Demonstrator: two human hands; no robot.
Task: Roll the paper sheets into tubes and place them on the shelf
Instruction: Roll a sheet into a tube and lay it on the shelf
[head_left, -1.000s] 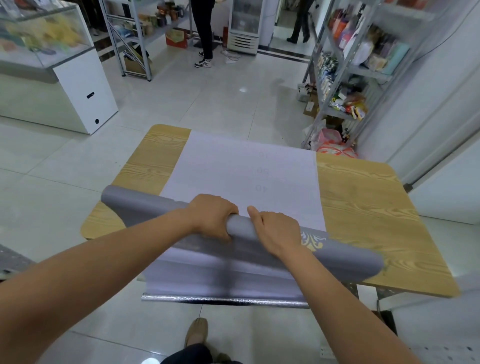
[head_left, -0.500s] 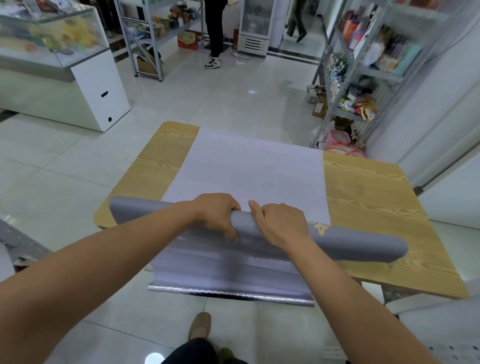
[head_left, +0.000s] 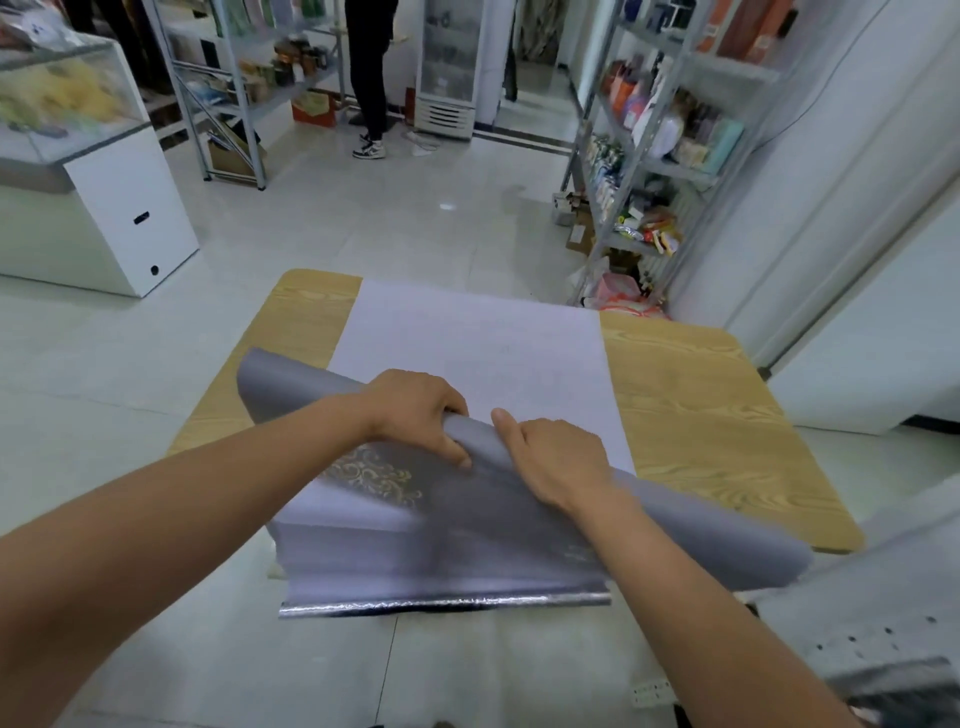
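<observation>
The grey paper roll (head_left: 480, 441) lay slantwise across the near half of the table (head_left: 701, 405), its left end raised over the table's left edge and its right end jutting past the near right corner. The left hand (head_left: 415, 410) gripped it near the middle, fingers curled over the top and the thumb tucked against the near side. The right hand (head_left: 556, 462) held it just beside the left, fingers wrapped over the far side and the thumb laid flat along the roll, pointing toward the other hand. The unrolled part of the sheet hung off the table's near edge, showing a gold ornament (head_left: 374, 475) and ending in a shiny silver strip (head_left: 441, 605) above the floor. A pale sheet (head_left: 483, 353) lay flat down the middle of the table, reaching its far edge. Beyond the table's far right corner stood a metal shelf (head_left: 649, 166) crowded with goods. Beyond its far left corner stood a white display case (head_left: 104, 208) with a glass top. Well past the table's far edge, a person in dark trousers (head_left: 369, 78) stood beside a glass-door fridge (head_left: 447, 67).
</observation>
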